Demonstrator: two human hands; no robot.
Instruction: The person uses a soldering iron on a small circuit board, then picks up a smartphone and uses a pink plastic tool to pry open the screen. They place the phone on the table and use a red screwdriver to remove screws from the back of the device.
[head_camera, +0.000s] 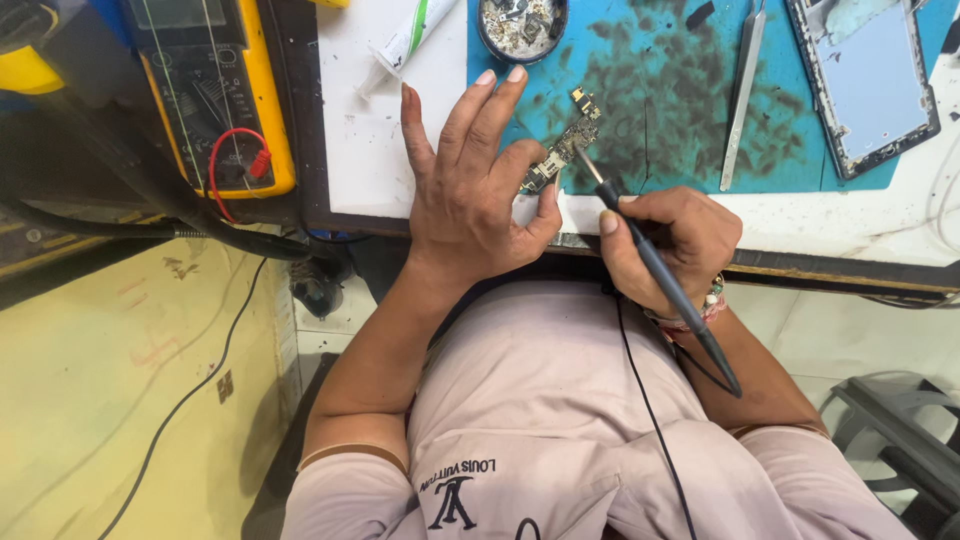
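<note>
The small, narrow green circuit board (562, 148) is pinned on the stained blue mat (660, 110) by the left hand (470, 190), fingers splayed. The black corded soldering iron (660, 280), gripped closed in the right hand (670, 245), is best kept steady, tip touching one joint only.

Bright, even overhead light; tabletop (380, 150) white areas slightly overexposed. Soft short shadows under hands. Sharp focus in centre, mild wide-angle stretch at edges, dark left corner underexposed.

White workbench (370, 150), teal mat (680, 110), multimeter (215, 95), white tube (405, 40)
</note>
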